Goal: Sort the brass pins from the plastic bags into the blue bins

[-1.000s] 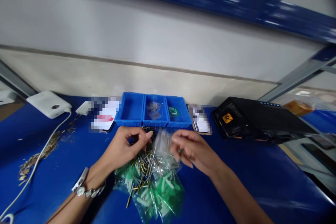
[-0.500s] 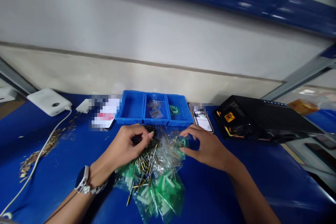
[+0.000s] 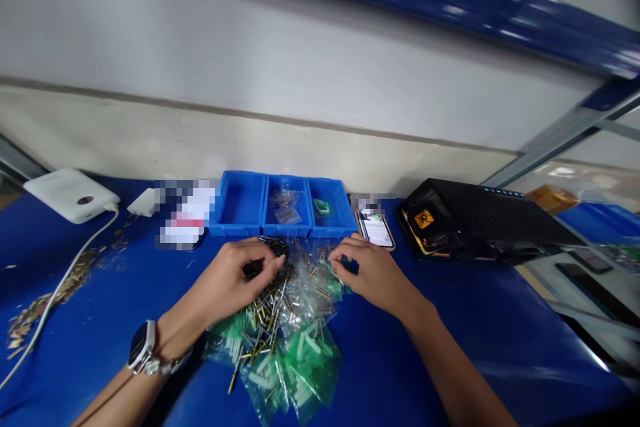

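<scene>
My left hand [image 3: 240,280], with a watch [image 3: 143,347] and a chain bracelet on its wrist, is over the pile's left side. Its thumb and forefinger are pinched together beside some dark small pieces [image 3: 273,245]; whatever is between them is hidden. Across the pile, my right hand [image 3: 373,273] has thumb and forefinger closed at the tips, and I cannot make out what is in them. Between and below the hands lie loose gold and silver metal pins [image 3: 263,320], clear plastic bags [image 3: 300,310] with copper-coloured pins, and green bags [image 3: 313,367] with white pieces.
Behind the pile stand three joined blue bins [image 3: 239,203]; the middle and right ones hold small bags. Phones [image 3: 376,230] lie either side of them. A black device [image 3: 480,220] stands right, a white power bank [image 3: 73,195] with cable left, near scattered brownish bits [image 3: 55,293].
My right thumb and forefinger, apart before, have come together, and that hand is nearer my left one. My left hand keeps its pinch. The whole view has shifted slightly.
</scene>
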Motion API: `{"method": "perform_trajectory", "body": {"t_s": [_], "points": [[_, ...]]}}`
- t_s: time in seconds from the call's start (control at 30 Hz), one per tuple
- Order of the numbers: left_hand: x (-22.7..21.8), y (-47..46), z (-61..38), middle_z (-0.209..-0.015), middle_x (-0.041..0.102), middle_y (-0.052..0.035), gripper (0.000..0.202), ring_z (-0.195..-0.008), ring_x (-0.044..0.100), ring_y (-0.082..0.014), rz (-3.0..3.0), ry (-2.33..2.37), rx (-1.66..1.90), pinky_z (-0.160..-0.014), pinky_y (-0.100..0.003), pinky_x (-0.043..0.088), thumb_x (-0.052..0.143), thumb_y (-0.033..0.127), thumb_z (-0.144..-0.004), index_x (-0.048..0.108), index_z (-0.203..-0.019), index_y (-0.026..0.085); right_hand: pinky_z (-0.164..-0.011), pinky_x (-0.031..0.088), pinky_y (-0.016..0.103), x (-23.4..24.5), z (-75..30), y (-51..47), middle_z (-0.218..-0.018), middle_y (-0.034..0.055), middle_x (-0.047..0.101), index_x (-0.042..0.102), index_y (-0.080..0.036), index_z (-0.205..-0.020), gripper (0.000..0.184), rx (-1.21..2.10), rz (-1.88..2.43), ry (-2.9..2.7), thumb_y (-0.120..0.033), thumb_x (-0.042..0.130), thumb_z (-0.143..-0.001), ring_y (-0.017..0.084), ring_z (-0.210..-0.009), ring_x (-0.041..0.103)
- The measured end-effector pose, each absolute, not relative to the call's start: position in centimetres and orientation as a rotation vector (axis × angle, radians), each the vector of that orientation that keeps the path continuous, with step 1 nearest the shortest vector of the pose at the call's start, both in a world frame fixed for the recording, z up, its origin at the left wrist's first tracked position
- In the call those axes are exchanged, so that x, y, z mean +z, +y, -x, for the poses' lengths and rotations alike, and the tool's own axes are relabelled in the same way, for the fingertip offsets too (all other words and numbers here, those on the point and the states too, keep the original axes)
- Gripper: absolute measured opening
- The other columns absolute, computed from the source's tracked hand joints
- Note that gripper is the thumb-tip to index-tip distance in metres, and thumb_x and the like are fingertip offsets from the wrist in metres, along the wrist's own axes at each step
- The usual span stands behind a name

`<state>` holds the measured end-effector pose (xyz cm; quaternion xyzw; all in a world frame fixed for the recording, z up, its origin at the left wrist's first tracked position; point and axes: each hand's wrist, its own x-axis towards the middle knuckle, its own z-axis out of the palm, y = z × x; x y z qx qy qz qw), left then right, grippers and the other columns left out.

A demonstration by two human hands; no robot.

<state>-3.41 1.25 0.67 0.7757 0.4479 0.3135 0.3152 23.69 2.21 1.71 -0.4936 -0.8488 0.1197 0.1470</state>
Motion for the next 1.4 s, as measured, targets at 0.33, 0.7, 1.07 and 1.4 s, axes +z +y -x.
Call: {"method": "perform_trajectory", "body": {"t_s": [0.33,0.7,1.07,1.4], "points": [[0.2,1.3,3.6,-0.073,0.064,-0.0012,0.032,-0.068,0.057,-0.0128,-2.095,1.152,0.81,-0.061,-0.027,0.042,0.052,0.037,-0.097,0.066,-0.075,0.018,-0.079,0.05,0.039,0.8,-22.8,2.4,-0.099,0.0034,0.073,0.073,-0.022,-0.1,0.015,0.167,1.345,-2.487,-0.021,0.059,-0.093,0.025,-0.096,0.062],[0.6,1.3,3.3,-0.085,0.068,-0.0008,0.02,-0.078,0.059,-0.0148,-2.112,1.131,0.916,-0.073,-0.03,0.045,0.053,0.032,-0.098,0.069,-0.091,0.021,-0.069,0.049,0.03,0.0,-22.0,2.3,-0.093,0.0012,0.069,0.067,-0.025,-0.094,0.009,0.581,1.331,-2.202,-0.02,0.064,-0.088,0.016,-0.077,0.062],[0.5,1.4,3.2,-0.086,0.069,-0.0021,0.022,-0.078,0.06,-0.0165,-2.153,1.122,0.898,-0.076,-0.034,0.049,0.052,0.032,-0.098,0.069,-0.09,0.021,-0.076,0.05,0.038,0.1,-21.8,2.2,-0.09,0.0028,0.075,0.074,-0.026,-0.096,0.017,0.416,1.31,-2.254,-0.02,0.059,-0.091,0.023,-0.089,0.063],[0.8,0.3,2.7,-0.145,0.043,-0.0121,0.052,-0.122,0.053,-0.023,-2.504,0.908,1.141,-0.099,-0.043,0.052,0.058,0.015,-0.095,0.044,-0.144,0.026,-0.045,0.026,0.02,0.9,-18.0,0.3,-0.079,0.0034,0.065,0.078,-0.021,-0.089,0.02,1.687,1.09,-0.94,-0.035,0.08,-0.075,0.01,-0.059,0.047]]}}
